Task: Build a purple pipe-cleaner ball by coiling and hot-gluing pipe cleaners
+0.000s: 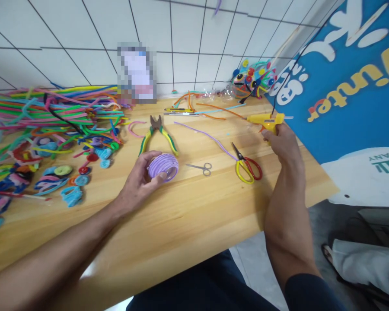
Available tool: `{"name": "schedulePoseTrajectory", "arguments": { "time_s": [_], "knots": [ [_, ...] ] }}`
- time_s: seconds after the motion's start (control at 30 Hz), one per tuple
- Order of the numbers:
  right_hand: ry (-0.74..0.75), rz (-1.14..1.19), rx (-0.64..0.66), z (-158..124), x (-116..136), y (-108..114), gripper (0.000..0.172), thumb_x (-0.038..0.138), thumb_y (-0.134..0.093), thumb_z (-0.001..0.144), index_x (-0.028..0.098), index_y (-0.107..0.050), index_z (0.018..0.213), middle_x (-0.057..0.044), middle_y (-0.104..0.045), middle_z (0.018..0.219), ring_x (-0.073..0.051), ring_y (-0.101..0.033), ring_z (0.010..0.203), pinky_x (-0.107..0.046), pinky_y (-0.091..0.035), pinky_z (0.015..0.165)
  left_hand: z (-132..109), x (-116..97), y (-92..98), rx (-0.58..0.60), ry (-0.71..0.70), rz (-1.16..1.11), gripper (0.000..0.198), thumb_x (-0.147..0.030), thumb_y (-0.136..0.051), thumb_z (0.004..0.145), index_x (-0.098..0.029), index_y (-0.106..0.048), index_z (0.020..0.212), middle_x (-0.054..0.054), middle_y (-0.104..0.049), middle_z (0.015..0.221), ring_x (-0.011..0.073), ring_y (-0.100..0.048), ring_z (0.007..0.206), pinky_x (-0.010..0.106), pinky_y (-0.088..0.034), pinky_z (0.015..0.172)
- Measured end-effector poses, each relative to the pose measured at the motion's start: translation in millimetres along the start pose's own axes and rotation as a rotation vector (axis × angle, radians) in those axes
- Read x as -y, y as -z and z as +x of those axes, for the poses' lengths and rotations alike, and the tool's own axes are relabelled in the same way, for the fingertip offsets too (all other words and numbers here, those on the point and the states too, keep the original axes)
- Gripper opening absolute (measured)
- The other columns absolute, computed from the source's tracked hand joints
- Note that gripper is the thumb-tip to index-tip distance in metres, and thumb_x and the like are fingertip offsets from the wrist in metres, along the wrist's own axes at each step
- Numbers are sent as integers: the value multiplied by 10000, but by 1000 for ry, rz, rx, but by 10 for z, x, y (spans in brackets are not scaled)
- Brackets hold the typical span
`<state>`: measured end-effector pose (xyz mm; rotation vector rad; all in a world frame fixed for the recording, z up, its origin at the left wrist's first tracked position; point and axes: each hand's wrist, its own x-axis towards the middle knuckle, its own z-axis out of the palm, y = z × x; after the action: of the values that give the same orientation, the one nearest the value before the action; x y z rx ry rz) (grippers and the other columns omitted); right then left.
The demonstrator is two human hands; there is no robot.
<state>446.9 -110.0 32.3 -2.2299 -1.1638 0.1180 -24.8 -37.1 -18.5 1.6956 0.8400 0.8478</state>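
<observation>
My left hand (141, 179) is wrapped round a coil of purple pipe cleaner (164, 166), held just above the wooden table. At the right, my right hand (283, 140) grips a yellow glue gun (265, 121) by its handle, with the nozzle pointing left. Between the hands lie small silver scissors (202, 167), a single purple pipe cleaner (210, 137) and scissors with one yellow and one red handle (249, 169). Pliers with green and yellow handles (156, 125) lie open just beyond my left hand.
Many coloured pipe cleaners (68, 108) and finished pieces (71, 195) cover the table's left side. Orange pieces and a cutter (180, 110) lie at the back. A colourful decorated bundle (254, 79) stands by the tiled wall. A blue board (350, 86) borders the right. A person's leg shows at lower right.
</observation>
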Motion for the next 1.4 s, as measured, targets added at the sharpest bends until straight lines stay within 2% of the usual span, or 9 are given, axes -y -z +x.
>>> {"name": "schedulePoseTrajectory", "arguments": {
  "time_s": [0.1,0.2,0.37,0.53,0.63,0.9,1.13,1.3,1.4],
  "knots": [
    [-95,-84,35,-56,56,110,279,412,-700,897,235,-755,1105,-120,-793,1036,-325,-734,970,-462,-577,857,-2,-22,6,-5,13,13,638,-553,-810,925,-244,-542,1415,125,-669,1422,287,-706,1276,497,-613,1134],
    [-109,-170,70,-95,78,190,238,461,-725,886,254,-744,1002,-96,-779,915,-323,-716,905,-451,-564,810,-8,-25,7,-9,9,18,624,-554,-805,932,-248,-549,1411,128,-672,1421,295,-706,1280,500,-619,1127],
    [-175,-189,105,-118,104,194,222,439,-727,900,251,-731,1019,-98,-785,935,-322,-731,901,-449,-563,812,-24,-13,5,-19,-4,9,582,-518,-813,950,-269,-566,1414,103,-670,1415,290,-700,1269,460,-632,1088],
    [-119,-167,150,-132,149,168,187,447,-730,896,265,-705,926,-71,-754,828,-317,-721,871,-454,-564,817,-29,-20,1,-10,-24,-15,546,-472,-825,962,-305,-573,1417,73,-660,1435,266,-686,1284,403,-623,1079],
    [-109,-161,148,-144,178,181,198,459,-730,896,271,-672,874,-66,-737,804,-310,-703,849,-458,-557,814,-27,-18,3,-23,-29,-13,556,-494,-828,952,-292,-575,1403,85,-664,1416,275,-693,1273,423,-629,1077],
    [-151,-147,93,-131,215,194,198,442,-740,902,262,-662,882,-77,-730,845,-321,-698,926,-455,-551,835,-11,-26,18,-4,4,39,618,-549,-805,936,-250,-543,1409,133,-678,1409,294,-724,1248,475,-643,1075],
    [-10,148,39,-214,448,57,187,408,-701,898,267,-726,1017,-56,-764,952,-261,-704,872,-408,-579,778,-4,-22,6,-6,-7,24,614,-550,-808,931,-252,-550,1402,132,-687,1401,298,-724,1255,497,-639,1088],
    [128,343,159,-315,630,-38,324,528,-726,905,266,-736,1095,-52,-750,943,-241,-698,867,-396,-604,755,0,-20,0,-4,-22,28,618,-560,-802,931,-244,-552,1399,134,-677,1403,298,-716,1260,509,-625,1106],
    [186,400,204,-398,728,-80,359,542,-740,899,261,-745,1123,-46,-755,976,-230,-693,873,-381,-594,754,6,-29,-4,-5,-40,27,604,-551,-800,933,-244,-559,1393,131,-675,1405,295,-715,1258,507,-622,1111]
  ]
}}
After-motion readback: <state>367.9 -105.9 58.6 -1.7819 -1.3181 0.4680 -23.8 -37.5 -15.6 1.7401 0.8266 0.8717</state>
